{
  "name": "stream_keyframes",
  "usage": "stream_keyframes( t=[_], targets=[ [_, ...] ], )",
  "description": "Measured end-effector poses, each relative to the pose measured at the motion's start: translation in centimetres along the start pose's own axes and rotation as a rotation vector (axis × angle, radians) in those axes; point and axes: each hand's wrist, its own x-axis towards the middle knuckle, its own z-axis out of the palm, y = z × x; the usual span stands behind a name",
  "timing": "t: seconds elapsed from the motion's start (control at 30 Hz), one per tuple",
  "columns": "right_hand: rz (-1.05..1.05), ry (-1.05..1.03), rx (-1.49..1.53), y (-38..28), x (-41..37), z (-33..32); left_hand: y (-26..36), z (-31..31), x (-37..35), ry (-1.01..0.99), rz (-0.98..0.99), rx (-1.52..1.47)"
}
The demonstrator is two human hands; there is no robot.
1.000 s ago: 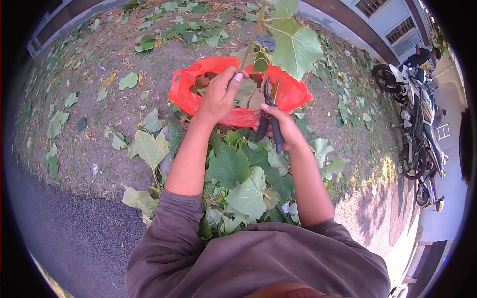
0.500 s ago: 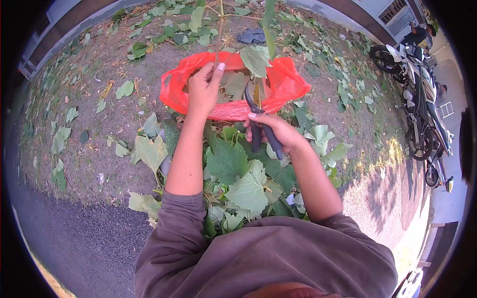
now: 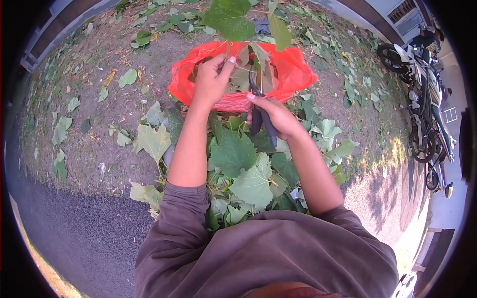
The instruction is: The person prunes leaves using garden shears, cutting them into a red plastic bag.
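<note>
My left hand (image 3: pixel 209 83) pinches a thin leafy stem (image 3: pixel 228 48) over the red plastic bag (image 3: pixel 294 73), which lies with its mouth spread wide. Broad green leaves (image 3: pixel 230 21) hang from the stem above the bag's far rim. Wrapped round dark handles, my right hand (image 3: pixel 278 118) grips pruning shears (image 3: pixel 263 119). Their blades reach over the near rim, close beside a drooping leaf (image 3: pixel 259 53). Cut leaves and stem pieces show inside the bag. Between my forearms spreads a heap of large green leaves (image 3: pixel 233 153).
Leaf litter is strewn over the bare soil (image 3: pixel 99 154). Dark asphalt (image 3: pixel 94 223) borders it at lower left. A crumpled dark cloth or bag (image 3: pixel 262 27) lies beyond the red bag. Motorcycles (image 3: pixel 422 109) stand at right, with a person (image 3: pixel 428 39) near them.
My left hand has drawn the stem lower, bringing its big leaves into view. The shears' blades have moved up against the cuttings; both hands keep their grip.
</note>
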Motion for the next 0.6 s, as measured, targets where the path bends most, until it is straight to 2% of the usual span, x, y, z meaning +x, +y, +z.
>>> stream_keyframes(
  t=[0.07,0.23,0.37,0.4,0.47,0.6],
  targets=[
    [-0.016,0.013,0.009,-0.3,0.0,0.3,-0.1,0.0,0.0,0.001,0.041,0.141],
    [-0.001,0.081,0.068,-0.5,0.4,0.9,0.5,-0.1,-0.2,-0.061,0.016,0.219],
    [-0.002,0.028,0.086,0.3,1.1,0.3,0.6,-0.3,0.0,-0.080,0.038,0.350],
    [-0.014,0.038,0.128,0.4,1.2,0.3,0.3,0.0,0.0,-0.080,0.037,0.351],
    [-0.024,0.049,0.174,0.8,1.2,0.4,-0.3,0.8,0.2,0.092,0.139,0.099],
    [-0.004,0.001,0.163,0.8,0.7,0.5,-0.7,0.0,0.5,0.048,0.113,0.151]
  ],
)
